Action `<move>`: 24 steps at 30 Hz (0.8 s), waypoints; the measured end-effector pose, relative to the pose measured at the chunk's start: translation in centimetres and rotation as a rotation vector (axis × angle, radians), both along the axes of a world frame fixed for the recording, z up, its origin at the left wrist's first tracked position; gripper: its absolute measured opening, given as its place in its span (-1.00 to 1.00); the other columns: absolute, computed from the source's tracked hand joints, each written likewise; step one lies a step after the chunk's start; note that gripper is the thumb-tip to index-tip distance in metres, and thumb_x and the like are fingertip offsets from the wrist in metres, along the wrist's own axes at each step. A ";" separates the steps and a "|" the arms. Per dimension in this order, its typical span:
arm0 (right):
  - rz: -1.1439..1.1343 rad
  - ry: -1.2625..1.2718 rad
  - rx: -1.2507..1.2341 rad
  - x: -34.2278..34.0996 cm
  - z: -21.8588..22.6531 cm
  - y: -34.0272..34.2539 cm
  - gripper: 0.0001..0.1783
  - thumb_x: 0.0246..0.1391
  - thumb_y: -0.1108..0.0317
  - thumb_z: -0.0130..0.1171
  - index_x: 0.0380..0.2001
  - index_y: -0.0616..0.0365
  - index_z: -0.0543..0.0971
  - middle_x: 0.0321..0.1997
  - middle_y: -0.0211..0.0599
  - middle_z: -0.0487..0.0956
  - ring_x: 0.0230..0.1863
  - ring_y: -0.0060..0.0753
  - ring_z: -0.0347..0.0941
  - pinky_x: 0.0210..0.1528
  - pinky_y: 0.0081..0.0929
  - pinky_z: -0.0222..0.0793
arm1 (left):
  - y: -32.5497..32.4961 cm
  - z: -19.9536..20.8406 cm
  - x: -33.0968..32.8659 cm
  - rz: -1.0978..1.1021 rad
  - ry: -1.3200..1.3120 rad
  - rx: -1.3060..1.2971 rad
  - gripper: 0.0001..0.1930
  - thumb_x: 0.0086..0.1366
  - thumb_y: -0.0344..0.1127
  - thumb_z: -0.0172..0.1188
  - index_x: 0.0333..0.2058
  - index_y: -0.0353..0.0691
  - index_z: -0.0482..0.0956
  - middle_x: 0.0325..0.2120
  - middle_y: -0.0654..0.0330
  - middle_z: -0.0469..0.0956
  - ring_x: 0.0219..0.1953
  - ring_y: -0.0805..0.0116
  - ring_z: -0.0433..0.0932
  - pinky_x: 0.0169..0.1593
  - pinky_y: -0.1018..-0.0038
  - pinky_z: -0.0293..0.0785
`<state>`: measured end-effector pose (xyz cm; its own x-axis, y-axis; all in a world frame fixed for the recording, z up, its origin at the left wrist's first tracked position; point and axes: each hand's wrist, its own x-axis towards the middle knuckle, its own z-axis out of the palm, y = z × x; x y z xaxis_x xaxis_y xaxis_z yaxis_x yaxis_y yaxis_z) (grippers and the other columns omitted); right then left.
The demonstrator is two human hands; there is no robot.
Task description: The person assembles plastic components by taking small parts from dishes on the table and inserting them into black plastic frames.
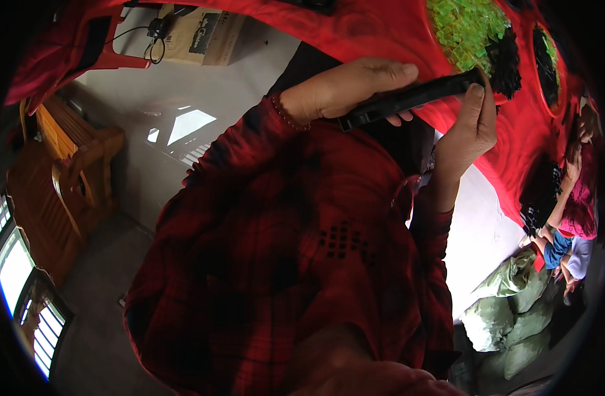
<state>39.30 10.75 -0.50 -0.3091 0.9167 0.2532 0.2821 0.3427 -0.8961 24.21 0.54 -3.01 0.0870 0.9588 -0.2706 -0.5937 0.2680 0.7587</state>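
A long, narrow black plastic piece [414, 99] with a ridged length is held up between both hands, just off the red-covered table [355, 30]. My left hand [349, 89] grips it toward its left part, thumb stretched along the top and fingers underneath. At the other end, my right hand [471, 132] pinches the piece between thumb and fingers. Close beyond my right hand lie a pile of translucent green pieces [471, 30] and a heap of small black parts [504, 66], both on the table.
Farther right stands a second red-rimmed holder [546, 66] with black and green parts. Other people's hands [573, 158] work by black parts [543, 185] at the table's right. Pale sacks [494, 320] lie below. Leftward are a wooden bench [65, 185], red chair [98, 56] and cardboard box [190, 39].
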 end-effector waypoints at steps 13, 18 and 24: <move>-0.032 0.429 -0.245 0.3 -1.5 1.1 -0.63 0.35 0.35 -0.01 0.09 0.40 0.49 -0.10 -0.17 0.60 -0.10 -0.42 0.52 0.04 -0.44 0.43 | 0.0 0.5 -1.4 0.070 -0.386 -0.017 -0.32 0.45 0.12 -0.10 0.21 -0.46 0.27 0.03 -0.09 0.50 0.05 0.06 0.56 0.06 0.27 0.56; -0.114 0.544 -0.338 1.1 -1.6 1.2 -0.62 0.36 0.36 -0.04 0.11 0.43 0.42 -0.02 -0.14 0.52 -0.03 -0.36 0.48 0.10 -0.33 0.45 | -2.0 0.8 -2.3 0.128 -0.082 0.117 -0.38 0.39 -0.06 0.09 0.26 -0.35 0.23 0.15 -0.06 0.40 0.20 0.11 0.41 0.15 0.27 0.47; -0.059 0.406 -0.384 2.9 -4.1 0.8 -0.60 0.36 0.32 -0.03 0.11 0.43 0.40 -0.16 -0.14 0.59 -0.19 -0.37 0.54 -0.02 -0.44 0.46 | -2.7 1.6 -0.9 0.145 1.098 0.150 -0.48 0.13 -0.37 0.39 0.10 -0.15 0.48 -0.01 0.16 0.50 -0.05 0.23 0.50 0.02 0.38 0.46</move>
<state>42.20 11.51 -4.57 -0.2023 0.9792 -0.0145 -0.1024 -0.0359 -0.9941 23.33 -2.19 -1.43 -0.2439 0.9697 -0.0128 0.3999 0.1126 0.9096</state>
